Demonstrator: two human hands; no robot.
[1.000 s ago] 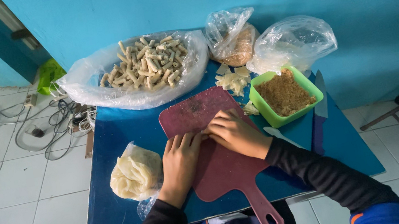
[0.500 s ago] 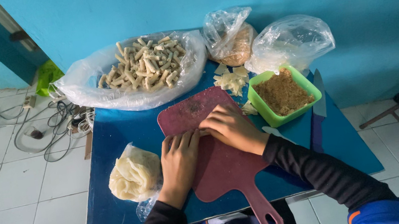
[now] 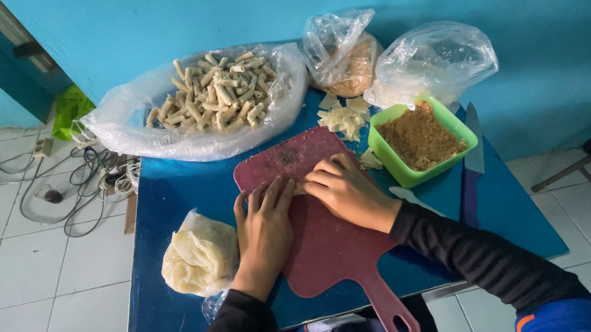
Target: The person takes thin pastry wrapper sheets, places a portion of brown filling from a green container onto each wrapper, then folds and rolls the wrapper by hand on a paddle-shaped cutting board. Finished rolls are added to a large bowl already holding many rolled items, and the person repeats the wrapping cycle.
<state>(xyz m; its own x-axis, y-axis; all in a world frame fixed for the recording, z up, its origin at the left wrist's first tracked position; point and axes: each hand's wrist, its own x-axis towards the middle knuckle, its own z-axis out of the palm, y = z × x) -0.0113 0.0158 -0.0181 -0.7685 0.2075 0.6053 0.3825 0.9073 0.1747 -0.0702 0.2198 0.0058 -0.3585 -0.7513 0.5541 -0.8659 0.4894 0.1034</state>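
A dark red cutting board (image 3: 322,247) with a long handle lies on the blue table (image 3: 177,198). Both hands rest on it, palms down, side by side. My left hand (image 3: 265,220) lies flat with fingers spread slightly. My right hand (image 3: 345,190) has its fingers curled over something small and pale on the board; what it is stays hidden. A green tub (image 3: 423,142) of brown crumbs stands just right of my right hand. A bag of pale dough sheets (image 3: 200,252) lies left of my left hand.
A large plastic bag of pale rolled sticks (image 3: 213,100) fills the back of the table. Two more plastic bags (image 3: 435,61) sit at the back right, with pale scraps (image 3: 342,117) in front. A knife (image 3: 470,172) lies at the right. Cables (image 3: 44,186) trail on the tiled floor.
Both hands have slid slightly toward the far end of the board, staying pressed together on it. Nothing else on the table has moved.
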